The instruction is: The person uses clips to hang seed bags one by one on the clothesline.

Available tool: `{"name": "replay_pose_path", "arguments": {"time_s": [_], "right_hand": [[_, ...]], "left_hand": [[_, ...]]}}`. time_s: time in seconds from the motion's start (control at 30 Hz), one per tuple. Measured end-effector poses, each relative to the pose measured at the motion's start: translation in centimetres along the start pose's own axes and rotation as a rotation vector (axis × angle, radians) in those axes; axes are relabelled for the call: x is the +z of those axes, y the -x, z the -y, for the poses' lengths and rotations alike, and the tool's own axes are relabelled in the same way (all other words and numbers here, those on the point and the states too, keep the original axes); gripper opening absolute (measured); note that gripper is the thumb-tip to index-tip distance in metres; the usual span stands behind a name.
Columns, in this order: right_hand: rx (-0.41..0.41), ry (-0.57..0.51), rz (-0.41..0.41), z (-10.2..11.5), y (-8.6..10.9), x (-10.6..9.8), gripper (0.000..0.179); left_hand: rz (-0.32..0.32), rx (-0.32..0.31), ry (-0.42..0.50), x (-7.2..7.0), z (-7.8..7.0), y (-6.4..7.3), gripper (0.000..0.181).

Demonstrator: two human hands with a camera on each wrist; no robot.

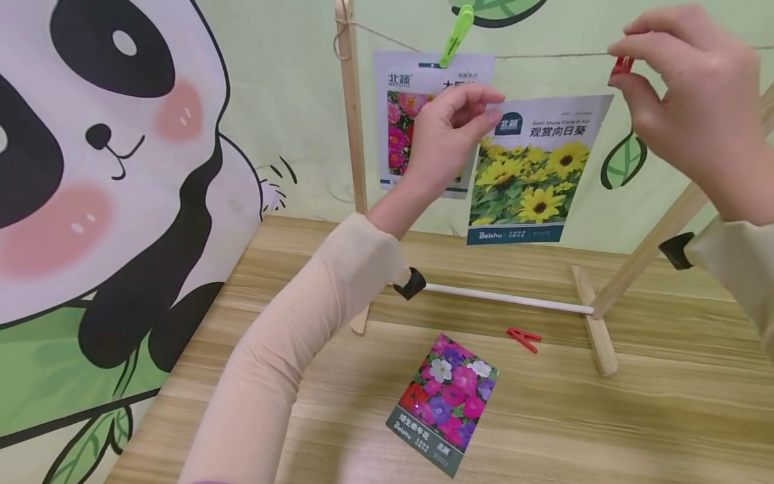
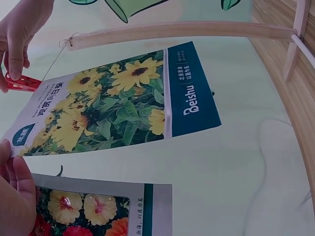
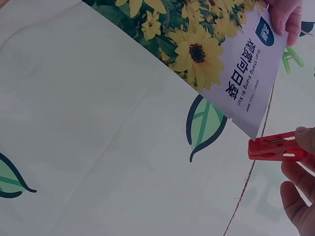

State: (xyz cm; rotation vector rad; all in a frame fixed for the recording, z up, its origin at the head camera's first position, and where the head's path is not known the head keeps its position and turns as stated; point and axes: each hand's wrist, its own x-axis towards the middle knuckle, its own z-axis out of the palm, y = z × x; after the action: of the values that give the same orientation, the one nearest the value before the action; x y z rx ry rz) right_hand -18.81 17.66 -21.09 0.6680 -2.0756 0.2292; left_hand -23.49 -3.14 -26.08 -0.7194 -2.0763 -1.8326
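With the left hand (image 1: 444, 128), partly covering the pink-flowered rectangular packet (image 1: 400, 124) under a lime-green plastic clothespin (image 1: 456, 37); pinching the thin yellow-sunflower packet (image 1: 529, 175) by its upper left corner near rough brown twine (image 1: 556, 55), with long axis steep and top leaning right; with the right hand (image 1: 695, 87), pinching a red plastic clothespin (image 1: 623, 65) beside the upper right corner.

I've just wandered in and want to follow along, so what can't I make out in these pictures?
Head view: the lower part of the title on the pink-flower packet, behind the left grip.
Head and right wrist views: the handle end of the held red peg, partly covered by the right grip.
Head view: the right end of the string, cut off by the right edge.
Head view: fine print on the lying packet, too small.
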Motion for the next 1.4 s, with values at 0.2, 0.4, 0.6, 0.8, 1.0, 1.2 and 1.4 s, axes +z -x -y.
{"name": "replay_pose_path", "arguments": {"time_s": [0.2,0.4,0.6,0.8,1.0,1.2,1.4], "right_hand": [[0.044,-0.012,-0.021,0.1,-0.3,0.1,0.027],[0.120,-0.024,-0.003,0.2,-0.7,0.2,0.029],[0.104,0.014,0.015,0.5,-0.9,-0.3,0.031],[0.179,0.042,0.020,0.7,-1.0,-0.3,0.032],[0.124,0.064,0.001,1.0,-1.3,-0.5,0.031],[0.128,0.076,-0.034,1.3,-1.3,-0.5,0.035],[0.254,0.068,-0.024,1.3,-1.3,-0.1,0.034]], "left_hand": [[-0.001,0.006,-0.001,0.0,-0.4,0.0,0.020],[-0.007,0.001,-0.002,-0.2,-2.6,1.1,0.019],[-0.013,-0.003,0.010,-0.1,-2.3,0.9,0.019],[-0.014,0.009,0.013,0.0,-1.6,0.6,0.019],[-0.011,0.009,0.007,-0.1,-2.8,1.3,0.019],[-0.012,-0.001,0.007,-0.1,-3.0,1.6,0.019],[-0.018,0.001,0.015,0.0,-2.9,1.6,0.019]]}}
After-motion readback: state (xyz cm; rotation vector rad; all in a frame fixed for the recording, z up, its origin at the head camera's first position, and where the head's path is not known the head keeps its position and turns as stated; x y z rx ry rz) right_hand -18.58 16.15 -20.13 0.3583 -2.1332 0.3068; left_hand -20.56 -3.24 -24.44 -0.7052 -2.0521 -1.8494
